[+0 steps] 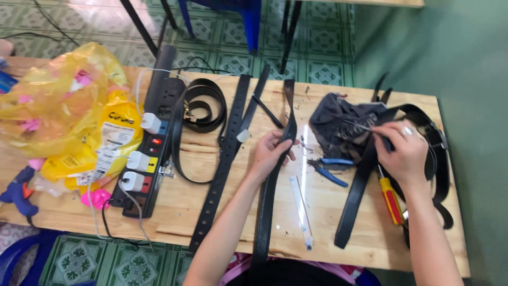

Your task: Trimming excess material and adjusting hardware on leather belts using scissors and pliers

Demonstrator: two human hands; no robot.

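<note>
My left hand [271, 152] grips a long black leather belt [269, 196] near its middle; the belt runs from the table's far side down over the near edge. My right hand [403, 148] pinches a thin pointed metal tool over a dark crumpled cloth [338, 124] at the right. Blue-handled pliers [329, 168] lie between my hands. Beside my right wrist lies a screwdriver with a red and yellow handle [392, 200]. A clear plastic ruler [301, 209] rests right of the held belt.
More black belts [225, 159] lie on the wooden table [174, 212], one coiled [203, 106]. A black power strip [151, 153] with white chargers sits at left, beside a yellow plastic bag [63, 100]. A blue glue gun [18, 193] lies at the far left edge.
</note>
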